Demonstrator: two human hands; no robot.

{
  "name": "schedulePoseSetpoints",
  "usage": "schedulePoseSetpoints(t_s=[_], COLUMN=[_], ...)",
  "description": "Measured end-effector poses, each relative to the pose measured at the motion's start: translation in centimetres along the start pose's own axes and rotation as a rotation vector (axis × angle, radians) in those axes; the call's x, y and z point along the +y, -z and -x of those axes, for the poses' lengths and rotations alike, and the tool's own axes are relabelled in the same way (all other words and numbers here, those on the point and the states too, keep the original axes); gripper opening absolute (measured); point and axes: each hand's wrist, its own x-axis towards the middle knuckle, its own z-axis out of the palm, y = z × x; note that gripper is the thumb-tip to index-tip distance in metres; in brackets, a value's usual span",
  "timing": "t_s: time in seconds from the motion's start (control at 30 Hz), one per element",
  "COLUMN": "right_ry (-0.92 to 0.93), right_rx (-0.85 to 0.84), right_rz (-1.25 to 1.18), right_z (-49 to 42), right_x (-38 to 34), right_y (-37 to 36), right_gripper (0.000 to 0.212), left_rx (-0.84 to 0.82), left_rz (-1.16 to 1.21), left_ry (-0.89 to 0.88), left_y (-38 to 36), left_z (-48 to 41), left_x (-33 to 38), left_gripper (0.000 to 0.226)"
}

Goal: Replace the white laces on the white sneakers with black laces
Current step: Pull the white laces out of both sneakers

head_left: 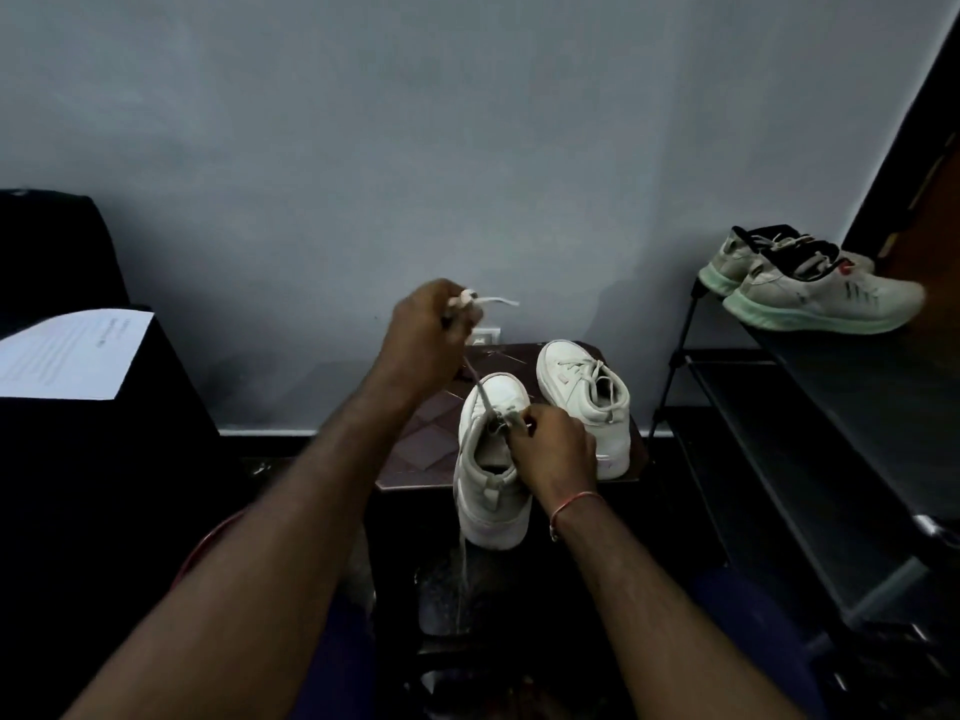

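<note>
1. Grey wall [467, 148] behind, dim light throughout. Work proceeds on a small dark table [415, 449] set against it.
2. Left hand [423, 330] is raised above the table, fingers curled tight round a bunched length of white lace [480, 389]. A short end pokes out to the right of the fist.
3. From that fist the lace runs taut down to the upper eyelets of the near sneaker [491, 511]. This sneaker stands at the table's front edge, its heel overhanging.
4. Right hand [553, 449] sits at those eyelets, fingertips closed in a pinch on the lace where it leaves the shoe.
5. Judged step: drawing the white lace out of the near sneaker. The pull should follow the eyelet line, one crossing at a time. The right hand should steady the shoe, since the overhanging heel could tip it off.
6. Far sneaker [582, 387] stands just beside, still laced in white.
7. Not established:
   - No black laces are seen anywhere.
   - The right hand hides how many eyelets remain threaded.
   - A pale strand below the heel is too faint to trace.
   - The shoe rack [831, 387] at right, carrying running shoes [810, 288], is cut off by the frame.
   - Print on the sheet of paper [72, 356] at left is illegible.
</note>
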Motion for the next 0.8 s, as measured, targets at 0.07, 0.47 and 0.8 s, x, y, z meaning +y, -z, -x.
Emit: schedulePoseSetpoints(t_s=[0.07,0.47,0.8], right_ry=[0.001,0.004,-0.104], right_rx=[0.001,-0.086,-0.141], right_rz=[0.0,0.086,-0.191], right_z=[0.1,-0.1,-1.5], right_x=[0.1,-0.5,1.4], right_y=[0.0,0.1,0.6], right_gripper=[0.022,0.02,0.013], left_rx=[-0.328,-0.256,-0.06], left_rz=[-0.064,-0.202,0.056], left_ry=[0.037,0.228,0.381], left_y=[-0.6,-5.1,-5.7], left_z=[-0.5,6.8,7.3], left_x=[-0.2,-5.4,-7.2], left_gripper=[0.053,0.035,0.045])
